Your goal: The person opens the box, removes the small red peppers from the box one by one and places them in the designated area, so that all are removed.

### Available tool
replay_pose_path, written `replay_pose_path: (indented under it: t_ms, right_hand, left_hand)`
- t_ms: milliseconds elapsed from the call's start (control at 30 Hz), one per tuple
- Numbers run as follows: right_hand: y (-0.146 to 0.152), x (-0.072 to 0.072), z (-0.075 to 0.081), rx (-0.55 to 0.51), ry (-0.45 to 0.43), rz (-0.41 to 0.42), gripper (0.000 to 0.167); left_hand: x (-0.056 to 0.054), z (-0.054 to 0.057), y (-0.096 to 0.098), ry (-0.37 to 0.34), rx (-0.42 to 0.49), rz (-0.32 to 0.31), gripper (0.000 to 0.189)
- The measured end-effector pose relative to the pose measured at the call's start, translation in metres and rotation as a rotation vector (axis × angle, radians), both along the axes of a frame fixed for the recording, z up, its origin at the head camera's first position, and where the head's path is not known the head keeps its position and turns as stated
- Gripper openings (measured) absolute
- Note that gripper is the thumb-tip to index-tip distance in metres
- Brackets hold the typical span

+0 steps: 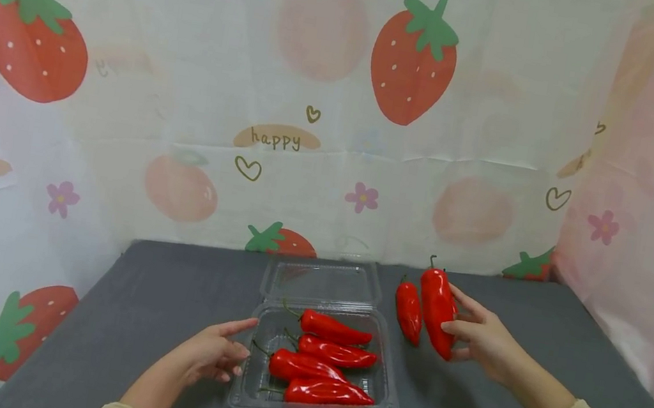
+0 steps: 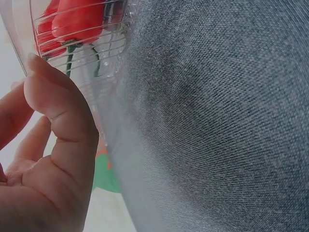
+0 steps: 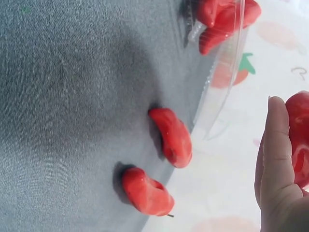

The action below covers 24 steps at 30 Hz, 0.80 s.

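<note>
My right hand (image 1: 481, 336) grips a long red pepper (image 1: 437, 308) by its side, stem up, above the table to the right of the box. In the right wrist view part of this pepper (image 3: 300, 137) shows beside the fingers. Another red pepper (image 1: 408, 311) lies on the table just left of it. The right wrist view shows two peppers on the table, one nearer the box and one farther off (image 3: 147, 193). My left hand (image 1: 209, 352) is relaxed, its index finger reaching to the left rim of a clear plastic box (image 1: 387, 375). Several red peppers (image 1: 336, 353) lie inside, stems to the left.
The box's clear lid (image 1: 321, 284) is folded back toward the rear of the dark grey table (image 1: 181, 288). A white cloth (image 1: 316, 104) printed with strawberries hangs behind the table and along both sides.
</note>
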State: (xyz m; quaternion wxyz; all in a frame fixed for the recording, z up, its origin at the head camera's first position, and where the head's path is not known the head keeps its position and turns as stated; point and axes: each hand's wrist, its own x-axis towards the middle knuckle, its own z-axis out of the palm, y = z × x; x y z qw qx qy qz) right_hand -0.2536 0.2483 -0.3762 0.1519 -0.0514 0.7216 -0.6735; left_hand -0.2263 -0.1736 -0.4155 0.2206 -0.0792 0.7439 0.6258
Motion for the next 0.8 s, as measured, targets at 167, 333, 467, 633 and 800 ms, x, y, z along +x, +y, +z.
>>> replay_pose_path:
  t_ms: [167,333,467,633,800]
  right_hand:
    - [0.006,-0.003,0.003,-0.01,0.011,-0.008,0.076]
    - [0.012,-0.008,0.005,-0.012,0.004,-0.033,0.077]
    - [0.018,-0.011,0.005,0.007,0.004,-0.051,0.076]
    - [0.025,-0.013,0.005,0.024,0.015,-0.045,0.076]
    - [0.031,-0.015,0.005,0.025,0.011,-0.05,0.077]
  left_hand:
    - [0.0,0.0,0.0,0.003,0.014,-0.011,0.062]
    - [0.0,0.0,-0.002,0.001,0.015,-0.023,0.062]
    - [0.0,-0.001,-0.002,-0.004,0.014,-0.024,0.062]
    - [-0.001,-0.001,-0.003,-0.008,0.015,-0.024,0.062]
    - [0.0,-0.002,-0.003,-0.008,0.018,-0.025,0.062]
